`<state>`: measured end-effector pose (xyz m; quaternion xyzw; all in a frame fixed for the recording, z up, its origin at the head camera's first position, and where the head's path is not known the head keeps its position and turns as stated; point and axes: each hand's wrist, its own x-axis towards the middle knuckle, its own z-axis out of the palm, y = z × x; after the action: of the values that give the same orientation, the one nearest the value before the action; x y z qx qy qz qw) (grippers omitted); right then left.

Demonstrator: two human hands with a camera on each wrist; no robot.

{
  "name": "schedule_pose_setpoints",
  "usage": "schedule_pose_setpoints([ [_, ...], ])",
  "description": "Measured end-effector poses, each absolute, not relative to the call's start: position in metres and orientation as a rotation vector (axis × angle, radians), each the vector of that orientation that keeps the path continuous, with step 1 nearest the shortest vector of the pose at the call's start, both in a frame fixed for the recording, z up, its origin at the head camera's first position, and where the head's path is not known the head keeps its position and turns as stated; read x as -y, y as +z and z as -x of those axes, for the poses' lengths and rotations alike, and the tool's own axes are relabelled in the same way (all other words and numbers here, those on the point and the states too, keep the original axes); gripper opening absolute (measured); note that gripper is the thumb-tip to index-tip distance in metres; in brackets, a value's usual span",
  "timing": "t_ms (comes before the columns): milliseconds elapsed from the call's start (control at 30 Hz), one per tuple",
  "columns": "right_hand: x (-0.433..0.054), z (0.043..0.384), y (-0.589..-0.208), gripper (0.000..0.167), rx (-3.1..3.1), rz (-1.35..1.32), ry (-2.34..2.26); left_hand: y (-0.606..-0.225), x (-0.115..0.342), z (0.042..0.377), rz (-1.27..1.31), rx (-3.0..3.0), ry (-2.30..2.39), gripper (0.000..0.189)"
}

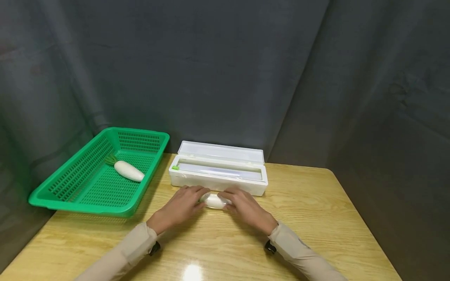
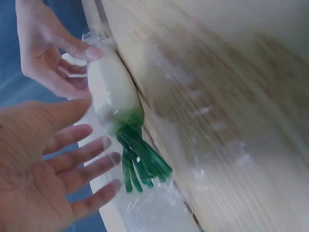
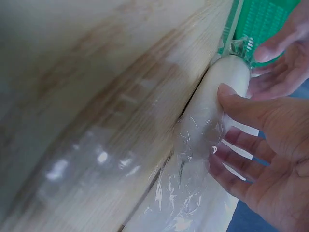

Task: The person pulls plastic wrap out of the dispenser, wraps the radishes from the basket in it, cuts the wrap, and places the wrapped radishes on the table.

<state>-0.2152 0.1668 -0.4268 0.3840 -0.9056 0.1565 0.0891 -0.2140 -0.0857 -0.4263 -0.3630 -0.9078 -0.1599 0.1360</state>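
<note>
A white radish (image 1: 215, 201) wrapped in clear plastic film lies on the wooden table between the two hands. Its green leaf stalks (image 2: 142, 162) point to the left-hand side, under loose, wrinkled film (image 3: 186, 169) that also trails off the other end. My right hand (image 1: 244, 205) holds the radish near its bare end, thumb on top and fingers along the far side. Beside the leafy end is my left hand (image 1: 184, 205), its fingers (image 2: 79, 157) spread and fairly straight, thumb right at the radish's side.
Just behind the hands stands a white film dispenser box (image 1: 218, 185), its lid (image 1: 221, 152) raised and a green slider (image 1: 175, 168) at its left end. On the left, a green basket (image 1: 102, 209) contains another white radish (image 1: 129, 171) with leaves. Dark curtains (image 1: 211, 70) surround the table.
</note>
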Motion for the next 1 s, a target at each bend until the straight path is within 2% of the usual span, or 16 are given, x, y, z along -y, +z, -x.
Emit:
schedule_pose_setpoints([
  [133,-0.166,0.217,-0.427,0.046,2.675,-1.171,0.461,-0.423,0.093,0.216,0.962,2.525,-0.504,0.034],
  [233,-0.167,0.219,-0.427,0.047,2.648,-1.189,0.451,-0.422,0.096,0.220,0.780,2.410,-0.559,0.036],
  [467,-0.168,0.220,-0.429,0.047,2.631,-1.181,0.430,-0.429,0.103,0.234,0.363,2.441,-0.644,0.079],
  [567,-0.167,0.220,-0.428,0.047,2.630,-1.182,0.436,-0.433,0.107,0.239,0.297,2.476,-0.706,0.085],
  [667,-0.166,0.220,-0.427,0.046,2.637,-1.183,0.436,-0.438,0.112,0.244,0.281,2.489,-0.757,0.083],
  [867,-0.166,0.219,-0.427,0.045,2.644,-1.183,0.416,-0.444,0.128,0.251,0.248,2.503,-0.823,0.066],
  [1000,-0.167,0.219,-0.425,0.045,2.638,-1.192,0.378,-0.442,0.133,0.254,0.263,2.521,-0.836,0.060],
])
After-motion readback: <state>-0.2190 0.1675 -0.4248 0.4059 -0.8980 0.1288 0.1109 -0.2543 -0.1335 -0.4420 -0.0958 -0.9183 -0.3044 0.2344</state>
